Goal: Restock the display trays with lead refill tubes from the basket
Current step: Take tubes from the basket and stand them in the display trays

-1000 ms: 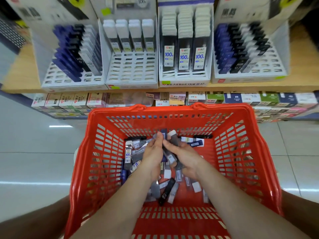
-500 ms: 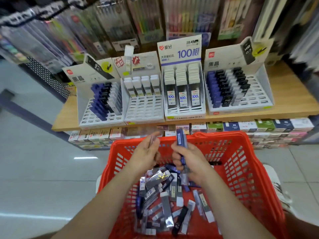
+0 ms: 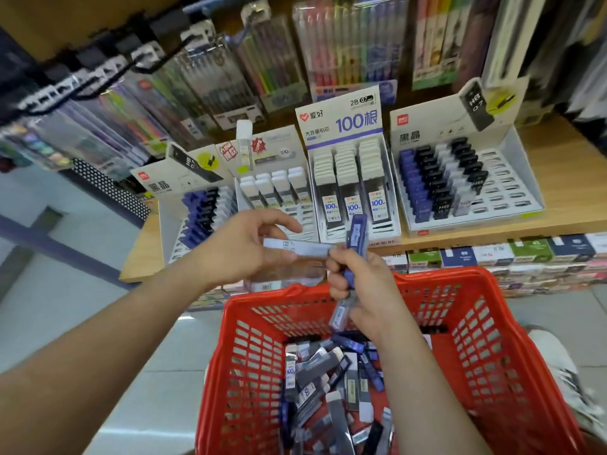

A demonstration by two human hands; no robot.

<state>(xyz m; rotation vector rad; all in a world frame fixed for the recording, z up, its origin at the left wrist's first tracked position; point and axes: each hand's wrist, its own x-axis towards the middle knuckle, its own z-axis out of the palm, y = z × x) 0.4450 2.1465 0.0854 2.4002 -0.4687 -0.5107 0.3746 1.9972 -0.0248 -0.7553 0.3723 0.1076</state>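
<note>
A red plastic basket (image 3: 259, 356) stands low in front of me, with several lead refill tubes (image 3: 331, 382) piled inside. My left hand (image 3: 243, 247) pinches a pale grey tube (image 3: 295, 249) held level above the basket's far rim. My right hand (image 3: 364, 284) grips a few blue tubes (image 3: 356, 234) upright, right beside that grey tube's end. On the wooden shelf (image 3: 558, 152) stand four white display trays: far left (image 3: 197, 205), second (image 3: 279, 192), third (image 3: 351, 188), right (image 3: 460, 185).
Packs of pens hang on hooks (image 3: 345, 41) above the trays. Small boxes (image 3: 525, 254) line the lower shelf behind the basket. Pale tiled floor (image 3: 65, 290) lies to the left. A person's shoe (image 3: 565, 372) shows at the basket's right side.
Both hands came up out of the basket with tubes. My left hand has turned its grey tube level beside the right hand. The view tilted up toward the shelf.
</note>
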